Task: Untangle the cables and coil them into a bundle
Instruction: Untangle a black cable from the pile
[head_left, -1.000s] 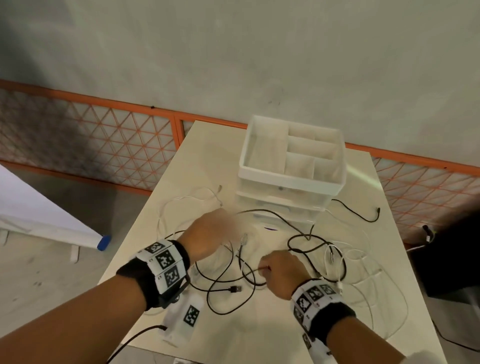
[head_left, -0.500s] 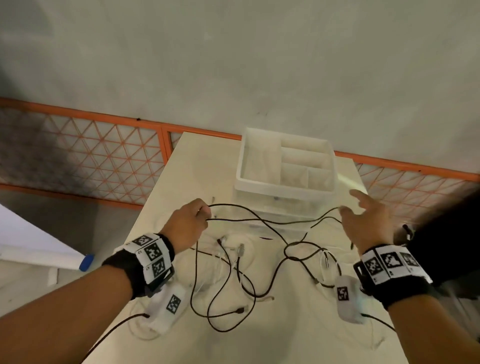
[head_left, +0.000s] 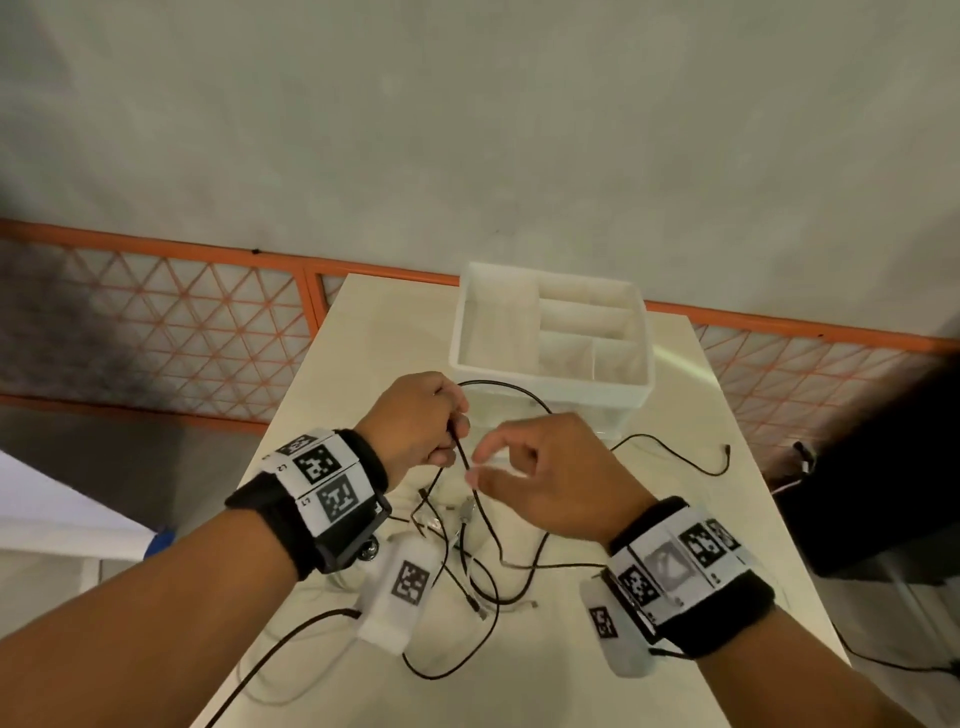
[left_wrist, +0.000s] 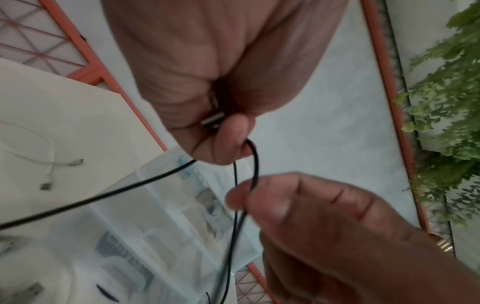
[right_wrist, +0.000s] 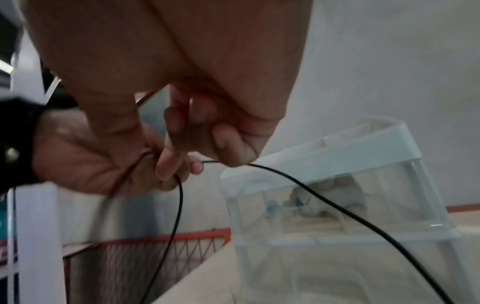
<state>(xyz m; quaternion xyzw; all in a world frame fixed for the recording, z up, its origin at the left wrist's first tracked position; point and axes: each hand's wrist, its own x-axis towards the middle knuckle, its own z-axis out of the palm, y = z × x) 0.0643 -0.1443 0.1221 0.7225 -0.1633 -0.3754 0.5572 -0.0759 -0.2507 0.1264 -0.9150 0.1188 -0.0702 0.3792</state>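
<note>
A black cable (head_left: 498, 382) rises from a tangle of black and white cables (head_left: 467, 577) on the table (head_left: 363, 338). My left hand (head_left: 452, 431) is raised above the tangle and grips the cable near its end; the silver plug (left_wrist: 211, 121) shows between its fingers in the left wrist view. Right beside it, my right hand (head_left: 480, 462) pinches the same black cable (left_wrist: 256, 164) a little lower, between thumb and forefinger. From both hands the black cable (right_wrist: 179, 205) hangs down to the table. A loose white cable (left_wrist: 49, 164) lies flat to the left.
A white drawer organiser (head_left: 545, 382) with open top compartments stands just behind the hands. An orange mesh fence (head_left: 156, 322) runs behind the table. A dark object (head_left: 883, 467) sits off the right edge. The table's left edge is close to my left forearm.
My right hand has swung back from the far right to the middle and taken the black cable beside my left hand. My left hand has kept its hold on the cable.
</note>
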